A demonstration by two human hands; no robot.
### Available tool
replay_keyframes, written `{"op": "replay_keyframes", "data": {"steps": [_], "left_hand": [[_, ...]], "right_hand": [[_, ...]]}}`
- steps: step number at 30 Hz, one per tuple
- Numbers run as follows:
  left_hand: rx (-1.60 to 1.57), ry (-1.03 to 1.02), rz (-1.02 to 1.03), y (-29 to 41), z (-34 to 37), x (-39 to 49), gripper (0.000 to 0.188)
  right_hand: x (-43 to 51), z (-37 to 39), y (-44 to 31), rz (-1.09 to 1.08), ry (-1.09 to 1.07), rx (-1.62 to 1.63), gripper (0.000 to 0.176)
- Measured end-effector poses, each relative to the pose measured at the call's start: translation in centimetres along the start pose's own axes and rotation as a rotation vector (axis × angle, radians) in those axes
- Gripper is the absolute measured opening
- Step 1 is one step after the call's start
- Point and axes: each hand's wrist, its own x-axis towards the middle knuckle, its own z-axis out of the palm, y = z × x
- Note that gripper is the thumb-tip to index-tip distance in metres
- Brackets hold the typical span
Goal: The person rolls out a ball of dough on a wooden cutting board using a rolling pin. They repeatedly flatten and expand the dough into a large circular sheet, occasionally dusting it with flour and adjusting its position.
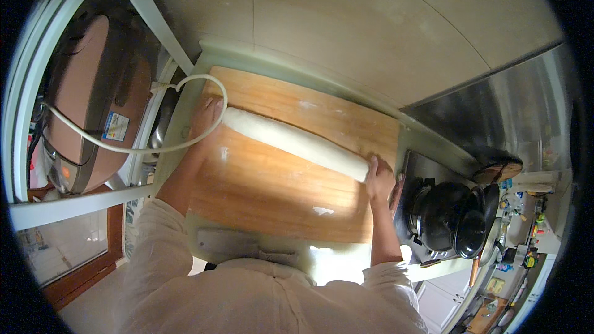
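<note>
A long, pale roll of dough [297, 145] lies slantwise across a wooden board [278, 195]. My left hand [211, 110] is curled at the roll's far-left end, in shade and partly behind a looped white cord [223, 88]. At the nearer, right end my right hand [381, 178] is closed in a fist against the dough. Whether a rolling pin runs inside the roll is hidden. White flour patches [323, 210] mark the board in several spots.
A cleaver [227, 242] lies along the counter's front edge. Right of the board, a black pot [441, 215] stands on a stove [420, 167]. A pinkish appliance [76, 102] sits on a white-framed shelf [83, 206] at left. A tiled wall [325, 23] rises behind the board.
</note>
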Motion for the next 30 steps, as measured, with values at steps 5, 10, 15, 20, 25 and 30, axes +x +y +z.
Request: {"op": "replay_keyframes", "data": {"steps": [5, 10, 15, 20, 25, 30], "left_hand": [[0.149, 0.004, -0.056, 3.8, -0.2, -0.3, 0.048], [-0.135, -0.075, -0.131, 5.1, 3.3, 4.6, 0.048], [-0.237, 0.060, 0.001, 15.0, 7.1, 6.6, 0.040], [-0.334, -0.079, 0.171, 23.5, 10.5, 7.6, 0.037], [-0.443, -0.190, 0.403, 33.4, 11.6, 5.7, 0.036], [-0.548, -0.174, 0.495, 33.6, 8.0, 6.0, 0.026]], "right_hand": [[-7.5, -0.5, -0.2, 0.215, -0.051, -0.090, 0.065], [-12.4, -1.5, -0.6, 0.443, -0.197, 0.020, 0.080], [-14.0, -2.0, 2.0, 0.365, -0.247, 0.305, 0.067], [-16.3, -4.8, 3.8, 0.290, -0.266, 0.385, 0.056], [-18.9, -7.4, 3.4, 0.329, -0.107, 0.399, 0.049], [-18.3, -9.3, 3.8, 0.260, -0.031, 0.170, 0.044]]}}
